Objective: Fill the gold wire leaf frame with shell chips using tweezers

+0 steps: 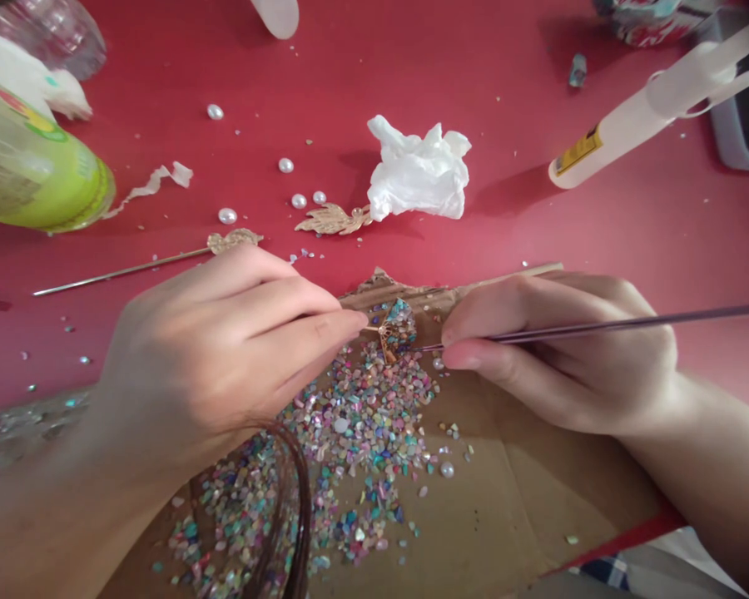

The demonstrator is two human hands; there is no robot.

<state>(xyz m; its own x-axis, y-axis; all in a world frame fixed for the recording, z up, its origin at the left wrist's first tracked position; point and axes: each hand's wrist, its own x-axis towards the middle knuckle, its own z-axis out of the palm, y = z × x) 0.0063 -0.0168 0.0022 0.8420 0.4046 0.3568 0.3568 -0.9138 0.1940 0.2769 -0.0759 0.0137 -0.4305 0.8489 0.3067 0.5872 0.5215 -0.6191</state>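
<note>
My left hand (237,333) pinches the thin gold stem of a small fan-shaped ornament (399,324). Blue, teal and orange chips cover much of its face. Between the thumb and fingers of my right hand (562,349) is a slim purple stick (624,326). Its thin tip is at the ornament's lower right edge; whether they touch I cannot tell. Below both hands, a heap of multicoloured stone chips (362,424) spreads over a piece of brown cardboard (493,499). A white pearl bead (448,470) lies beside the heap.
On the red table (505,225) are crumpled white tissue (419,170), a gold leaf piece (330,219), a metal hairpin (121,272) and several pearl beads (285,165). A green-labelled bottle (43,166) is at left, a white glue bottle (637,116) at right. Hair strands hang in front.
</note>
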